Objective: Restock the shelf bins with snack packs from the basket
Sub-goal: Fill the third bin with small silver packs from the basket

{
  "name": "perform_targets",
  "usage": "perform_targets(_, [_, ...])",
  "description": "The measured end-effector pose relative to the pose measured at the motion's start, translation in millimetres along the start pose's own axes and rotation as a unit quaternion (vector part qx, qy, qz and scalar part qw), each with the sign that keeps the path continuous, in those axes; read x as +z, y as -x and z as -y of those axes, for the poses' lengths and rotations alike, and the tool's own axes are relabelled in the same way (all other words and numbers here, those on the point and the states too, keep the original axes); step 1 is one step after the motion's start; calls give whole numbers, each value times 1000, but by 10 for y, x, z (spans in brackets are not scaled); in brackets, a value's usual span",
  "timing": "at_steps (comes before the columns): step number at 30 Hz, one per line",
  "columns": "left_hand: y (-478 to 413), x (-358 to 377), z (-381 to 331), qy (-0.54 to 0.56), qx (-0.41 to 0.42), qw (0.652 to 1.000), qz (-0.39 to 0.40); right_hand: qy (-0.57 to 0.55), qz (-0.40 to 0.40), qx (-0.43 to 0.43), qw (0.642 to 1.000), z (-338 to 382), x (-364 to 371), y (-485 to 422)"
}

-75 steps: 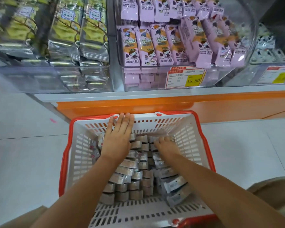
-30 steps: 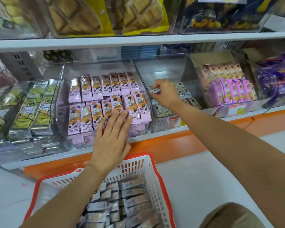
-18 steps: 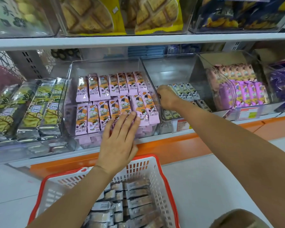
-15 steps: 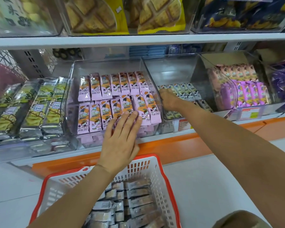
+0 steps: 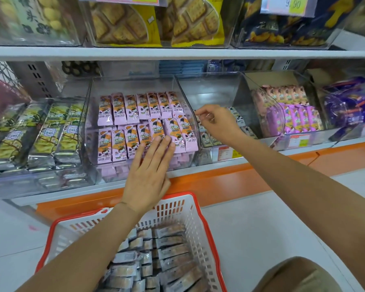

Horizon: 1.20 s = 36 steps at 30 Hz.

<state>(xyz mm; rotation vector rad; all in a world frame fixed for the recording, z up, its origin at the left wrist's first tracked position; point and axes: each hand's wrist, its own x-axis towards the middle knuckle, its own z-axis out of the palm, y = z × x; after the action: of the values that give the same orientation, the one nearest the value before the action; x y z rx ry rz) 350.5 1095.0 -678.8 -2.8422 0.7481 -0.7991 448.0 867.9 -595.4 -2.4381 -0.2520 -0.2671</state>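
A white basket with a red rim [image 5: 175, 209] stands on the floor below me, holding several silver snack packs [image 5: 173, 256]. My right hand [image 5: 217, 123] reaches into a clear shelf bin [image 5: 211, 89] that holds a few black-and-white packs [image 5: 238, 120]. Its fingers are curled, thumb and forefinger together near the bin's left wall; whether they pinch a pack is unclear. My left hand [image 5: 150, 171] is flat with straight fingers in front of the neighbouring bin of pink packs [image 5: 118, 116], holding nothing.
Green-and-silver packs [image 5: 51, 135] fill the bin to the left. Pink and purple packs [image 5: 291, 114] sit in bins to the right. An upper shelf [image 5: 177, 52] carries big biscuit bags. An orange plinth [image 5: 230, 175] runs under the shelf above a pale tiled floor.
My right hand took packs from the basket up into the clear bin, pressed down among them, and has since lifted with curled fingers. My left hand rose to the pink bin's front.
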Motion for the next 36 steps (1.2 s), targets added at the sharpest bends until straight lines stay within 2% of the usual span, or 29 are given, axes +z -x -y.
perform_targets(3, [131, -19, -12, 14, -1, 1000, -28, -66, -56, -49, 995, 213, -119, 394])
perform_targets(5, [271, -2, -22, 23, 7, 999, -42, -90, -56, -78, 991, 352, -147, 682])
perform_targets(8, [521, 39, -1, 33, 29, 999, -19, -110, -18, -113, 987, 487, -20, 1090])
perform_targets(11, [789, 115, 73, 41, 46, 997, 46, -94, 58, -108, 988, 433, 386, 1416])
perform_targets(16, [1240, 381, 214, 38, 10, 981, 188, -12, 218, -44, 975, 104, 1290, 1803])
perform_targets(23, [1702, 781, 368, 64, -66, 961, 262, 121, 321, 29, 939, -286, 2236, 1969])
perform_targets(30, [1915, 1086, 452, 76, -88, 957, 266, 219, 390, 53, 893, -690, 2879, 1965])
perform_targets(36, [1920, 1143, 393, 88, -108, 958, 250, 338, 411, 1, 846, -814, 3202, 1992])
